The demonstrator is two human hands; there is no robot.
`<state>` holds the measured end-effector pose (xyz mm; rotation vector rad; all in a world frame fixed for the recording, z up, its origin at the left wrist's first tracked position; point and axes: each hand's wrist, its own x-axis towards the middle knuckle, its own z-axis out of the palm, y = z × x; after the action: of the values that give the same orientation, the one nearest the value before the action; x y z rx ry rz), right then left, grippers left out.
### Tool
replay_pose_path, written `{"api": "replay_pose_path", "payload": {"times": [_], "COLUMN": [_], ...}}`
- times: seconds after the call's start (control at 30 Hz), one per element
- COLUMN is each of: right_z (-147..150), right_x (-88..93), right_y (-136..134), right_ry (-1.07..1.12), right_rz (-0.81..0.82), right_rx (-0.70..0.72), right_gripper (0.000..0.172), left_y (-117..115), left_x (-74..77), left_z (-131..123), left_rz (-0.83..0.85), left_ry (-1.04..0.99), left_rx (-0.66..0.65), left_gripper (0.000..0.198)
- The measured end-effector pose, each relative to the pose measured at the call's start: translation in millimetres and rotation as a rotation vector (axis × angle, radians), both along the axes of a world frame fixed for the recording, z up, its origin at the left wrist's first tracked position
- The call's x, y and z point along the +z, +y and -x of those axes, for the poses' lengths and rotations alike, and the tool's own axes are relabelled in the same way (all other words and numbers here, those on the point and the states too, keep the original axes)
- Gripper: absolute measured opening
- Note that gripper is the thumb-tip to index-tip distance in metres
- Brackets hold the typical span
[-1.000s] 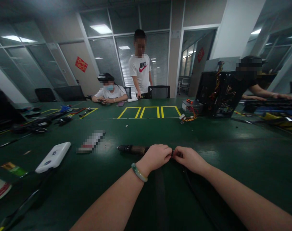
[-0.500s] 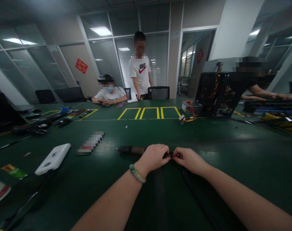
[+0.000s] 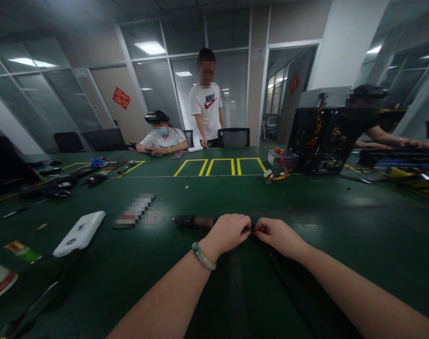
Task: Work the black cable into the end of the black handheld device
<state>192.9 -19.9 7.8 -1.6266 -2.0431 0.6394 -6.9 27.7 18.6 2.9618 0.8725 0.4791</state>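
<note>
A dark, tube-shaped electric screwdriver lies on the green table with its narrow tip pointing left. Over its rear part my left hand is closed, a jade-coloured bangle on the wrist. Fingers of my right hand are pinched together just to the right of it, at thin wire ends between the two hands. A black cable runs from under my right hand toward the bottom edge. The fingertips hide most of the wire ends, and what exactly the right hand grips is too small to make out.
To the left lie a white power bank with a cable, a blurred-out phone-like item and a green-and-gold wrapper. A black computer case and a power supply stand at the back right. Several people are around the table.
The fingertips have shifted very slightly at the wire ends. Both hands keep almost the same place, and the view has moved a little.
</note>
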Motion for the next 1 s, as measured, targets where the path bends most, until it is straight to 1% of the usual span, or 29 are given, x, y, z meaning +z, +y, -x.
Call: {"api": "replay_pose_path", "payload": {"times": [0.13,0.37,0.6,0.83,1.0], "right_z": [0.7,2.0,1.7,2.6,1.2], "right_x": [1.2,1.1,-2.0,-0.4,-3.4], "right_y": [-0.5,-1.0,0.5,0.6,1.3], "right_ry": [0.005,0.018,0.051,0.083,0.077], "right_rz": [0.001,0.017,0.03,0.083,0.051], "right_rx": [0.0,-0.01,-0.023,-0.033,-0.022], "right_gripper": [0.013,0.013,0.014,0.016,0.014], "left_y": [-1.1,-0.3,0.3,-0.6,0.9], "left_x": [1.8,0.6,0.2,0.3,-1.8], "left_z": [-0.2,-0.9,-0.2,-1.4,-1.0], "left_rz": [0.018,0.022,0.027,0.022,0.016], "left_ry": [0.004,0.032,-0.012,0.006,-0.014], "left_rx": [0.026,0.017,0.011,0.051,0.017], "left_gripper": [0.019,0.009,0.012,0.013,0.012]}}
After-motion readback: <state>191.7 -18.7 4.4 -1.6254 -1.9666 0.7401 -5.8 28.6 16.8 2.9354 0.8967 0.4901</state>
